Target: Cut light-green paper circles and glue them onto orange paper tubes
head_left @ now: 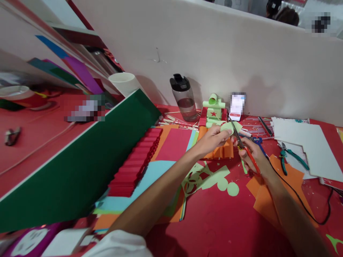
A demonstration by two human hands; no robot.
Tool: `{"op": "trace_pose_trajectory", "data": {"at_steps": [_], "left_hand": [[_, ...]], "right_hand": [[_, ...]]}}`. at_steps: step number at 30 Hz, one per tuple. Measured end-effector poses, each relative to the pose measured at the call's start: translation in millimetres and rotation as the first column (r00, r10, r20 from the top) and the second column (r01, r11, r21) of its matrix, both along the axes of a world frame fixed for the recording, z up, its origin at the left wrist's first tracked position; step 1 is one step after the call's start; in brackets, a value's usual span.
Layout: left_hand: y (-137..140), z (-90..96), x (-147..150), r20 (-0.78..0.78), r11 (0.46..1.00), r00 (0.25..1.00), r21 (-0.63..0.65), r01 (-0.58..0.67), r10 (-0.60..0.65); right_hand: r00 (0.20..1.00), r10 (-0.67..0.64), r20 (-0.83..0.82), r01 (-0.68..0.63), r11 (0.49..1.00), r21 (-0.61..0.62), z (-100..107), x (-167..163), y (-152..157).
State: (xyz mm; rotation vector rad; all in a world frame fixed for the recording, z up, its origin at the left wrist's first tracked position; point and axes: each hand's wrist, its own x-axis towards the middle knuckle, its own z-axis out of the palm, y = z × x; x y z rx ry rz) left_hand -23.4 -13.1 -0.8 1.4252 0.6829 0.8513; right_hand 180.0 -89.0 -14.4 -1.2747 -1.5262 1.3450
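My left hand (214, 138) pinches a small light green paper piece (227, 127) near the middle of the table. In my right hand (258, 153) is a pair of red-handled scissors (251, 159), whose blades meet the paper's right side. Just behind my hands stands a paper model (213, 113) with green rolls and a red star. Orange rolled paper (227, 149) lies partly hidden under my hands. Closer to me are two cut green circles (233, 189) beside a green paper offcut (197, 180) full of holes.
A water bottle (185, 101) and a phone (238, 105) stand by the white partition. Pleated red paper (134, 166) lies left, beside a green board (80, 171). Teal-handled cutters (296, 157), orange sheets (276, 200), white boards (311, 142) and a black cable (297, 198) are at the right.
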Motion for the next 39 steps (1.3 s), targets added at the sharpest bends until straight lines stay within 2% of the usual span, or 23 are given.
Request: {"op": "trace_pose_trajectory", "data": {"at_steps": [9, 15, 21, 26, 33, 39], "left_hand": [[-3, 1.4, 1, 0.014, 1.000, 1.000, 0.009, -0.004, 0.004], [-9, -7.7, 15, 0.157, 0.976, 0.967, 0.050, -0.211, 0.201], [-10, -16.4, 17, 0.182, 0.947, 0.944, 0.117, -0.299, 0.276], [-6, -12.8, 12, 0.162, 0.964, 0.964, 0.128, -0.235, 0.213], [-1, -3.2, 4, 0.099, 0.988, 0.987, 0.079, -0.133, 0.125], [-1, -2.3, 1, 0.060, 0.988, 0.994, 0.117, -0.099, 0.092]], "right_hand": [[0.999, -0.021, -0.050, 0.022, 1.000, 0.015, -1, -4, 0], [0.996, -0.020, -0.084, 0.022, 1.000, 0.022, -7, -10, 0], [0.998, 0.005, -0.063, -0.004, 1.000, 0.024, -10, -13, 0], [0.999, -0.003, -0.033, 0.003, 1.000, 0.013, -6, -9, 0], [1.000, 0.011, -0.028, -0.011, 1.000, -0.012, -7, -2, 3], [1.000, 0.024, -0.008, -0.024, 1.000, -0.012, -3, 0, 3]]}}
